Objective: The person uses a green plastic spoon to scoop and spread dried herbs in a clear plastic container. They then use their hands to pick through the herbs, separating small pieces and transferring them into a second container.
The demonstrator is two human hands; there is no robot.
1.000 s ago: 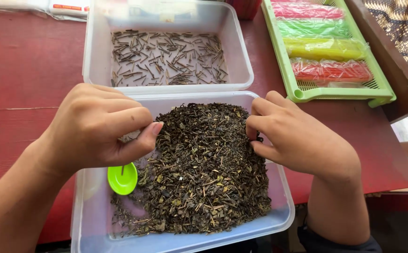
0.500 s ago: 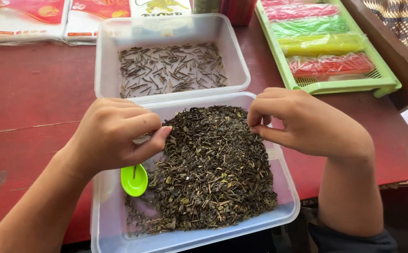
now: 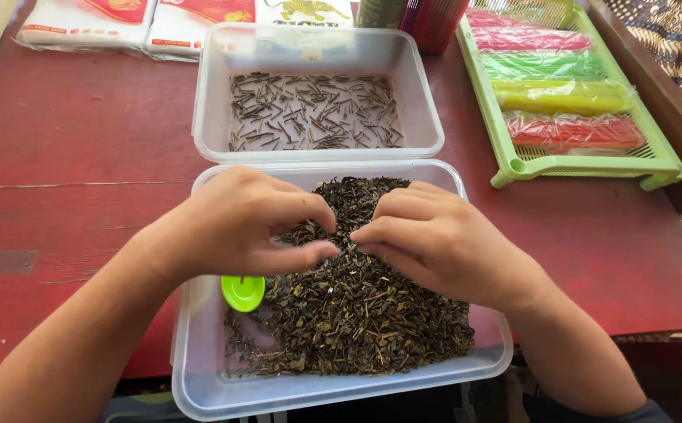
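Note:
A clear plastic tub (image 3: 200, 368) in front of me holds a heap of dark dried leaves and stems (image 3: 356, 313). Both of my hands rest on the top of that heap. My left hand (image 3: 247, 223) has its fingers curled, thumb tip touching the leaves. My right hand (image 3: 427, 239) is curled beside it, fingertips pressed into the leaves, almost meeting the left thumb. Whether either hand pinches a piece I cannot tell. A small green round scoop (image 3: 243, 292) lies in the tub under my left hand. A second clear tub (image 3: 215, 94) behind holds several thin dark stems (image 3: 309, 113).
The tubs stand on a red wooden table (image 3: 74, 157). A light green slatted tray (image 3: 584, 164) at the right carries red, green and yellow packets. White and red bags (image 3: 90, 23) lie at the back left. A dark tin and a red container stand at the back.
Both hands have come together over the middle of the leaf heap and dropped onto it. The view has tilted so more of the table's far side shows.

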